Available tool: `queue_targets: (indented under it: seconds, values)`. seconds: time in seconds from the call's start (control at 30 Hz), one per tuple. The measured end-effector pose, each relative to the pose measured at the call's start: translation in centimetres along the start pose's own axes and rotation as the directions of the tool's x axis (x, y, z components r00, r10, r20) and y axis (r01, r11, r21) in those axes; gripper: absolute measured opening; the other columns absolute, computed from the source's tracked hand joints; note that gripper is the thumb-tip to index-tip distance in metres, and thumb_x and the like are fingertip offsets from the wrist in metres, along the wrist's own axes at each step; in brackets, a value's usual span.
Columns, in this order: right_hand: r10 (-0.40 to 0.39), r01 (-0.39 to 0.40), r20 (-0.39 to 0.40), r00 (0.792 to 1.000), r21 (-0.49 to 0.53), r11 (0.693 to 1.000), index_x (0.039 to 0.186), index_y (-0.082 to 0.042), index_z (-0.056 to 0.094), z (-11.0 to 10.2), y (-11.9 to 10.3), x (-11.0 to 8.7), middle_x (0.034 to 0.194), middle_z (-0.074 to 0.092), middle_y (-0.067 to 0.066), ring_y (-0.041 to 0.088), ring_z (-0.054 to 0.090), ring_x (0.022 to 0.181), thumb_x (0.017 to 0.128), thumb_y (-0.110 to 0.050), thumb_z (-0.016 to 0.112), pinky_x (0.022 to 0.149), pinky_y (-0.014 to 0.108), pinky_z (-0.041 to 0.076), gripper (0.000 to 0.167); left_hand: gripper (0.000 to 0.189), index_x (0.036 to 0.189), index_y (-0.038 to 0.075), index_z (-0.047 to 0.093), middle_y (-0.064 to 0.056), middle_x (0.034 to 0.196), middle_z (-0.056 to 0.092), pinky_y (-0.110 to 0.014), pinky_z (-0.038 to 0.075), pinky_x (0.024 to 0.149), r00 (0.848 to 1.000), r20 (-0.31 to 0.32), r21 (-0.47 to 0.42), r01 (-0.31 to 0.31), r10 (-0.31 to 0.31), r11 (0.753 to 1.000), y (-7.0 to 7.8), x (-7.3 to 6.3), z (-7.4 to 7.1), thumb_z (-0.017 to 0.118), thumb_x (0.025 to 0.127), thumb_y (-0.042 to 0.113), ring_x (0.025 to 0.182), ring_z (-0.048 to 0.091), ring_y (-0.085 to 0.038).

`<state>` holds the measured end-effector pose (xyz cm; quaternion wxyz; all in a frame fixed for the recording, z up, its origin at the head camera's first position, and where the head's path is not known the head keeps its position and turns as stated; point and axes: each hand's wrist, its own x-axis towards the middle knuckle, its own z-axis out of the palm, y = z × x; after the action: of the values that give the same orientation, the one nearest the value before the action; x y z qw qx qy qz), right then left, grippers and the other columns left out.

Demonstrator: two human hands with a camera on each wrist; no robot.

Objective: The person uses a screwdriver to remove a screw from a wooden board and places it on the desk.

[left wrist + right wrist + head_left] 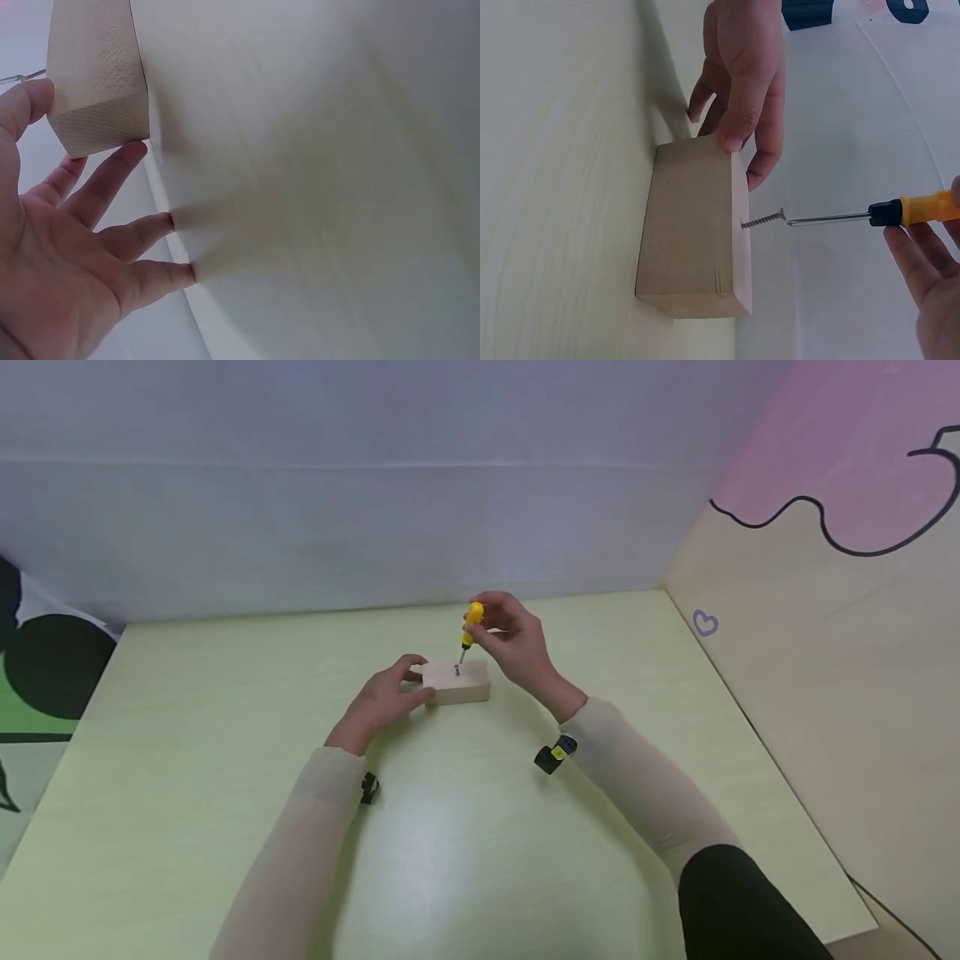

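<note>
A pale wooden block [453, 692] lies on the table. Its left end is held between the thumb and fingers of my left hand [386, 697]; in the left wrist view the other fingertips [184, 274] of that hand touch the tabletop. A threaded screw [763, 220] stands out of the block's top face, tilted slightly. My right hand [517, 642] grips the yellow handle of a screwdriver [473, 617] above the block. In the right wrist view, the screwdriver's tip is right by the screw head, with a slight gap showing.
The light wood-grain table [225, 710] ends at a pale cloth backdrop [337, 535] behind the block. On the right stands a painted panel [825, 652]. Dark wrist cameras [555, 754] sit at both forearms. A cable [892, 914] runs past the table's right corner.
</note>
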<state>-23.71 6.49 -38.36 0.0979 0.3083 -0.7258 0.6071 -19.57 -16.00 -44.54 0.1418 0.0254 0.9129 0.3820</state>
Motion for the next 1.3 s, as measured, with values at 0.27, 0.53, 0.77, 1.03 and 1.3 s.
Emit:
queue_targets:
  seconds: [0.27,0.53,0.77,1.03,1.3]
  values:
    - [0.012,-0.012,0.023,1.000,-0.010,1.000,0.119,0.007,0.053,0.6,-1.8,-0.1,0.104,0.064,0.025,0.036,0.067,0.091,0.088,0.005,0.064,0.075,0.029,0.058,0.033,0.057,0.141,0.030,0.035,-0.005,0.142,0.052,-0.055,0.035,0.105,1.000,0.014,-0.007,0.010,-0.010,1.000,0.1,0.2,0.1,0.057,0.091,0.048,0.130,0.044,-0.030]
    - [-0.022,0.023,0.039,0.999,-0.038,0.999,0.117,0.009,0.053,0.5,-3.4,-0.3,0.103,0.064,0.026,0.036,0.067,0.090,0.088,0.005,0.064,0.074,0.028,0.058,0.032,0.056,0.140,0.030,0.036,-0.005,0.141,0.053,-0.053,0.036,0.105,1.000,0.010,-0.002,-0.002,0.002,1.000,0.0,0.3,0.1,0.057,0.091,0.048,0.130,0.046,-0.030]
    - [-0.064,0.069,0.059,0.996,-0.090,0.994,0.121,0.004,0.054,0.8,-3.6,-0.2,0.101,0.065,0.025,0.036,0.067,0.088,0.088,0.005,0.063,0.075,0.038,0.058,0.033,0.055,0.140,0.029,0.036,-0.006,0.140,0.054,-0.053,0.036,0.105,1.000,0.009,-0.001,-0.016,0.016,1.000,0.0,0.1,0.0,0.056,0.092,0.047,0.130,0.045,-0.031]
    - [-0.075,0.084,0.072,0.995,-0.131,0.988,0.117,0.005,0.057,1.2,-4.1,-0.1,0.106,0.062,0.023,0.037,0.068,0.088,0.088,0.006,0.062,0.076,0.040,0.058,0.030,0.053,0.139,0.029,0.037,-0.007,0.139,0.054,-0.052,0.036,0.106,1.000,0.006,-0.010,-0.023,0.023,1.000,0.0,0.1,0.1,0.057,0.092,0.045,0.130,0.046,-0.031]
    - [-0.094,0.097,0.034,0.995,-0.129,0.987,0.115,0.008,0.058,1.4,-4.6,0.0,0.107,0.060,0.023,0.037,0.068,0.086,0.085,0.006,0.067,0.073,0.045,0.058,0.032,0.055,0.140,0.028,0.036,-0.007,0.140,0.054,-0.053,0.036,0.106,1.000,0.007,0.001,-0.016,0.016,1.000,-0.1,0.2,0.1,0.056,0.092,0.047,0.130,0.046,-0.031]
